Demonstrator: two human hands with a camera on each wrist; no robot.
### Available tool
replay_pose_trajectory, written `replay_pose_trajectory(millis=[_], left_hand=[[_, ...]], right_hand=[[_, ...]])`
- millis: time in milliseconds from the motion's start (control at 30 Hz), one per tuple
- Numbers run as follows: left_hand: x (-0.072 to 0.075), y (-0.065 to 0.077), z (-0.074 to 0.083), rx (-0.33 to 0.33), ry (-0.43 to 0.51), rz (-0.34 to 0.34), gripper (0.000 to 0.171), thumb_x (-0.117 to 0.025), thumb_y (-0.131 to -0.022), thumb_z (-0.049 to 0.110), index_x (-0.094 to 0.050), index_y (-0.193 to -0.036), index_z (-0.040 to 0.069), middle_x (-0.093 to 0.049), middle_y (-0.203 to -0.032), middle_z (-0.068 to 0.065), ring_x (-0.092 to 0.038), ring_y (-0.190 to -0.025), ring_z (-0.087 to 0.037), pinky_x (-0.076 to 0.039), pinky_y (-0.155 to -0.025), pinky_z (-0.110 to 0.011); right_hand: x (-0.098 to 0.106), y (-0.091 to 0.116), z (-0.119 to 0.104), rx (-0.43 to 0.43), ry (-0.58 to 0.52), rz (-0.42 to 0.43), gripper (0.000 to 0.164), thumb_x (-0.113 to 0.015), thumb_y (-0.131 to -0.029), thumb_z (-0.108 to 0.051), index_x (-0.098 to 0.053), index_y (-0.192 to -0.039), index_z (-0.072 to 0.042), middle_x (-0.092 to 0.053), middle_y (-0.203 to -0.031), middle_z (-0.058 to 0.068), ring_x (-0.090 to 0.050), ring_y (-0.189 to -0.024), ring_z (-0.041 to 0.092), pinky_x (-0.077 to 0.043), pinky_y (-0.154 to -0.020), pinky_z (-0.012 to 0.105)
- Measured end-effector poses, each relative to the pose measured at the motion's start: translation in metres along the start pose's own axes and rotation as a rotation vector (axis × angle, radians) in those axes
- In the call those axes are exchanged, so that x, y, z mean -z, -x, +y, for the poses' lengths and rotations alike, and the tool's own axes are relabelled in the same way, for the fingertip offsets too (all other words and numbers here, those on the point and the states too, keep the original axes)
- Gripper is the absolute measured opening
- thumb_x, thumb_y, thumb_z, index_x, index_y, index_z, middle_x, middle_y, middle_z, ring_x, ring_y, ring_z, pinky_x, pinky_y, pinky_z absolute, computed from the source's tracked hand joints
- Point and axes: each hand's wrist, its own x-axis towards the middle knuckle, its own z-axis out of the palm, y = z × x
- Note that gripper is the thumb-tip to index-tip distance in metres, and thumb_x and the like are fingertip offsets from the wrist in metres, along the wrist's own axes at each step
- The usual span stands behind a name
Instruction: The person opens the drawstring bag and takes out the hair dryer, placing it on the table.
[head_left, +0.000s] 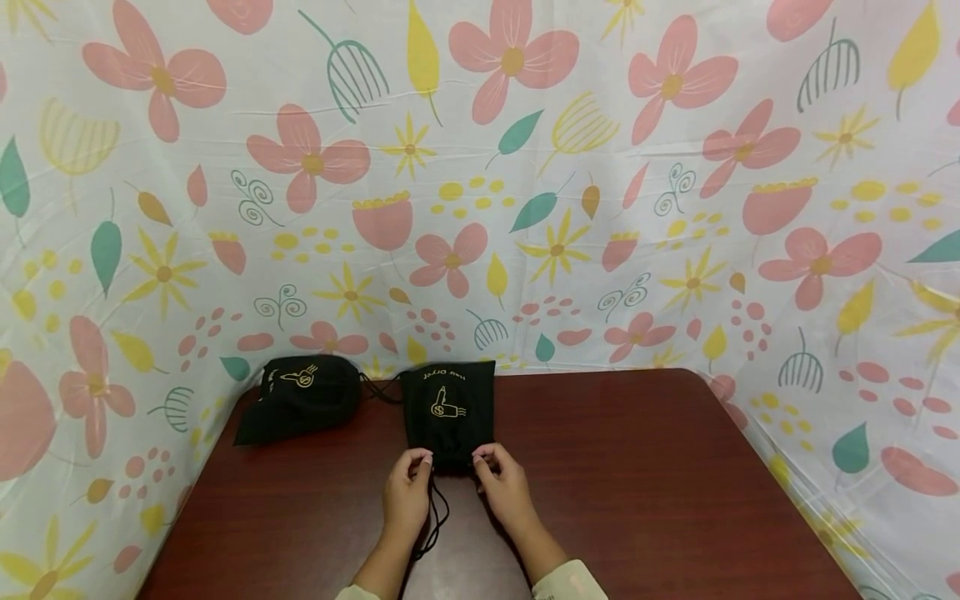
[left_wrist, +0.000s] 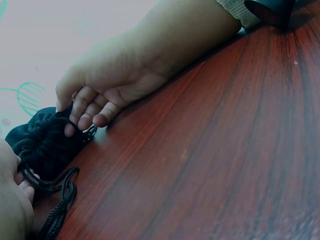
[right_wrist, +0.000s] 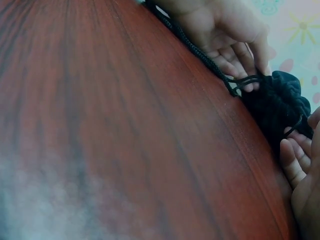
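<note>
In the head view, the black pouch (head_left: 448,417) lies on the table (head_left: 637,492); the left hand (head_left: 407,497) at its seven o'clock and the right hand (head_left: 510,493) at its five pinch either side of its mouth (head_left: 452,465). In the left wrist view, the mouth looks bunched, a cord (left_wrist: 64,196) trailing toward five o'clock. In the right wrist view, that cord runs toward ten; pulling both sides evenly should keep the folds from snagging.
</note>
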Motion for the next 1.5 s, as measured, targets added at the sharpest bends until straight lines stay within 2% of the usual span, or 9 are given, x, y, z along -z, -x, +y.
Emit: replay_pose_trajectory(millis=[200,500,767,900,1000,1233,1500], left_hand=[[0.0006,0.0007,0.0012,-0.001,0.029,0.001,0.009,-0.064,-0.100,0.024,-0.072,-0.102,0.019,-0.074,-0.099,-0.001,-0.065,-0.090,-0.014,-0.049,-0.073,-0.025],[0.0013,0.0021,0.0025,0.019,0.069,-0.005,0.009,-0.064,-0.100,0.022,-0.072,-0.103,0.019,-0.073,-0.097,-0.002,-0.064,-0.087,-0.010,-0.049,-0.071,-0.024],[0.0012,0.0011,0.0014,0.027,0.116,-0.006,0.011,-0.063,-0.100,0.022,-0.072,-0.104,0.015,-0.073,-0.100,-0.006,-0.066,-0.090,-0.014,-0.049,-0.072,-0.022],[0.0004,0.0006,0.0013,0.021,0.138,0.007,0.011,-0.064,-0.100,0.020,-0.072,-0.104,0.013,-0.073,-0.099,-0.008,-0.067,-0.089,-0.015,-0.049,-0.070,-0.021],[-0.0003,-0.0002,0.0014,0.025,0.146,0.018,0.010,-0.064,-0.099,0.018,-0.072,-0.102,0.013,-0.073,-0.098,-0.008,-0.067,-0.088,-0.015,-0.049,-0.070,-0.021],[-0.0011,-0.0006,0.0017,0.043,0.170,0.025,0.010,-0.064,-0.099,0.016,-0.072,-0.103,0.013,-0.072,-0.098,-0.009,-0.067,-0.089,-0.016,-0.050,-0.072,-0.020],[-0.0007,0.0002,0.0012,0.056,0.216,0.033,0.010,-0.063,-0.100,0.015,-0.071,-0.104,0.011,-0.071,-0.100,-0.011,-0.065,-0.088,-0.013,-0.050,-0.073,-0.019]], right_hand=[[-0.0003,0.0007,0.0002,0.017,-0.012,0.007,0.004,-0.063,-0.100,-0.016,-0.066,-0.102,-0.015,-0.068,-0.093,0.013,-0.061,-0.062,0.014,-0.057,-0.057,0.027],[-0.0011,0.0013,0.0017,0.030,-0.041,0.025,0.007,-0.062,-0.101,-0.015,-0.066,-0.105,-0.010,-0.068,-0.096,0.019,-0.063,-0.073,0.035,-0.057,-0.056,0.029],[-0.0003,0.0014,0.0031,0.030,-0.024,0.023,0.008,-0.062,-0.102,-0.021,-0.064,-0.104,-0.014,-0.067,-0.092,0.017,-0.063,-0.068,0.019,-0.057,-0.058,0.027],[-0.0007,0.0004,0.0034,0.036,-0.016,0.033,0.009,-0.061,-0.102,-0.022,-0.064,-0.104,-0.013,-0.067,-0.090,0.017,-0.062,-0.063,0.015,-0.057,-0.057,0.027],[-0.0013,0.0002,0.0033,0.029,-0.011,0.042,0.009,-0.061,-0.102,-0.020,-0.064,-0.104,-0.012,-0.066,-0.089,0.015,-0.063,-0.063,0.018,-0.057,-0.057,0.027],[-0.0022,0.0015,0.0001,0.056,-0.034,0.083,0.009,-0.060,-0.101,-0.014,-0.063,-0.106,-0.007,-0.065,-0.089,0.020,-0.063,-0.063,0.035,-0.057,-0.055,0.032],[-0.0029,0.0013,-0.0004,0.037,-0.014,0.101,0.008,-0.059,-0.102,-0.014,-0.062,-0.105,-0.008,-0.065,-0.095,0.017,-0.064,-0.072,0.030,-0.057,-0.057,0.028]])
